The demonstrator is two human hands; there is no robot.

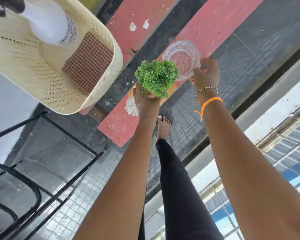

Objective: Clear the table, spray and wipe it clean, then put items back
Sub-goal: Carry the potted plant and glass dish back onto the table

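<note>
both hands gripping, 1 item each
left hand (143, 98) clasps the green plant (156, 77); right hand (206, 72) pinches the glass bowl (181, 58) rim.

1. Both forearms are bare, with no sleeves.
2. The right wrist carries a beaded bracelet (206, 90) and an orange thread band (210, 102) with loose knotted ends.
3. Black trousers (178, 184) cover the leg; the foot (163, 125) is bare.
</note>
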